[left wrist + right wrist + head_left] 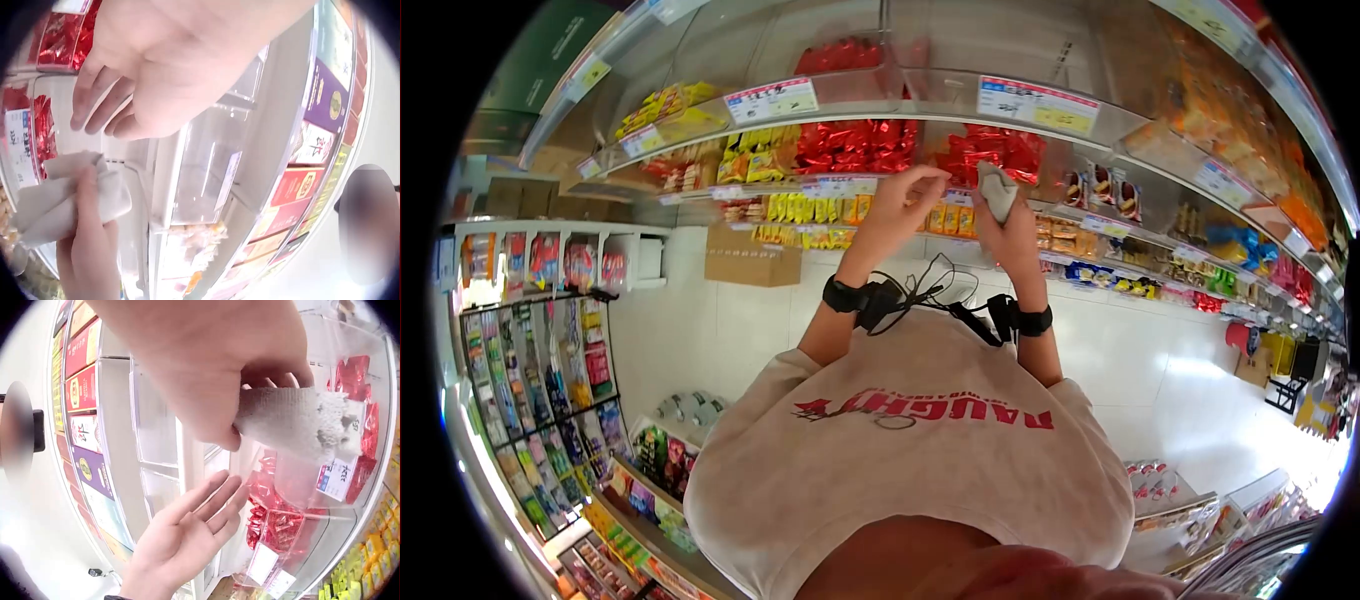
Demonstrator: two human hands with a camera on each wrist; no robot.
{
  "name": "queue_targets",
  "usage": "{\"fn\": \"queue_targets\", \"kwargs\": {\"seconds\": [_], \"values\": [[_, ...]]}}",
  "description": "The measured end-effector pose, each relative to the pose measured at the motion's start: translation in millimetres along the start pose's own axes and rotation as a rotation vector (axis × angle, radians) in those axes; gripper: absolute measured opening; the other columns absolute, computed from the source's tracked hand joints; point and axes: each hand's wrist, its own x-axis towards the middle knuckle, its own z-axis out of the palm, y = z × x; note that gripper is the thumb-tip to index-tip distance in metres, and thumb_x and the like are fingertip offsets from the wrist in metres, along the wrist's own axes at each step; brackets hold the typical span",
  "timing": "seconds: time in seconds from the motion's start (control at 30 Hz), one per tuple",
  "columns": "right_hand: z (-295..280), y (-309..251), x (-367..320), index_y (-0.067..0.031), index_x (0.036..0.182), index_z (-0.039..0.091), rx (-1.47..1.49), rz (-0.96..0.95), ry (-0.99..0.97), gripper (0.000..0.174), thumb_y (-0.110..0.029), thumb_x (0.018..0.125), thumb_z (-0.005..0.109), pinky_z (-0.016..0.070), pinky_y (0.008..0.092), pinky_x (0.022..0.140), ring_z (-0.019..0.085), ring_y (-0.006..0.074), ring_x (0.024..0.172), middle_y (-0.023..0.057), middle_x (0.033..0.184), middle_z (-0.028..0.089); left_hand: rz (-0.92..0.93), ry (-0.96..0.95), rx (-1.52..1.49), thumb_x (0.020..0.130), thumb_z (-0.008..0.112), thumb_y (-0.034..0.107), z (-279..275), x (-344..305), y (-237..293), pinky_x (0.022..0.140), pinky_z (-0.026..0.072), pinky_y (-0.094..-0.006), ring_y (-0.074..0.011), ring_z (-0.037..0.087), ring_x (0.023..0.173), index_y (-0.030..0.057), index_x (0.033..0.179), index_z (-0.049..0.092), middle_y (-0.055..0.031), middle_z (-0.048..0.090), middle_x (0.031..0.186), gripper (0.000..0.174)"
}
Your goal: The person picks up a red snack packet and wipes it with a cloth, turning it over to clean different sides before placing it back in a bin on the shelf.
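Observation:
My right hand (1010,238) grips a folded grey-white cloth (997,192) in front of the snack shelf. In the right wrist view the fingers curl round the cloth (281,419), and its fluffy, looped end sticks out past them. The left wrist view shows the thumb lying along the cloth (47,203). My left hand (900,205) is raised beside it, apart from the cloth and holding nothing. Its palm and loosely extended fingers show in the right wrist view, where the left hand (190,534) is below the right one. Red foil packets (990,148) lie in the bin just beyond both hands.
Clear plastic shelf bins carry price labels (1040,105). Yellow packets (758,155) fill bins to the left, orange bags (1250,140) the upper right. A cardboard box (752,258) stands on the floor. Black cables (920,295) hang between the wrist straps. Boxed goods (325,100) line a higher shelf.

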Motion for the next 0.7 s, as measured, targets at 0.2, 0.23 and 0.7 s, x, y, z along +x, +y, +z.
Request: {"fn": "queue_targets", "kwargs": {"seconds": [0.2, 0.23, 0.7], "values": [[28.8, -30.9, 9.2, 0.0031, 0.119, 0.063, 0.215, 0.052, -0.147, 0.034, -0.02, 0.095, 0.069, 0.0522, 0.0332, 0.08, 0.066, 0.0197, 0.089, 0.0143, 0.104, 0.068, -0.053, 0.244, -0.192, 0.095, 0.072, 0.016, -61.9, -6.0, -29.8, 0.071, 0.05, -0.0239, -0.0078, 0.065, 0.078, -0.0023, 0.099, 0.072, -0.0034, 0.073, 0.085, 0.019], [37.1, -38.0, 9.6, 0.0031, 0.118, 0.063, 0.235, 0.048, -0.187, 0.033, -0.021, 0.096, 0.068, 0.052, 0.0329, 0.08, 0.064, 0.0192, 0.087, 0.0136, 0.103, 0.068, -0.047, 0.263, -0.228, 0.093, 0.074, 0.014, -72.0, -4.6, -33.2, 0.071, 0.0493, -0.0233, -0.0068, 0.064, 0.077, -0.003, 0.099, 0.071, -0.0037, 0.073, 0.085, 0.018], [209.8, -61.5, 89.1, 0.0028, 0.125, 0.057, 0.214, 0.001, -0.109, 0.044, -0.031, 0.099, 0.063, 0.0514, 0.0379, 0.086, 0.068, 0.0263, 0.096, 0.018, 0.107, 0.071, 0.084, 0.34, -0.057, 0.106, 0.048, 0.035, -159.5, 24.1, -73.3, 0.085, 0.0486, -0.0402, -0.0343, 0.065, 0.096, -0.0084, 0.118, 0.059, -0.0242, 0.067, 0.105, 0.046]]}}
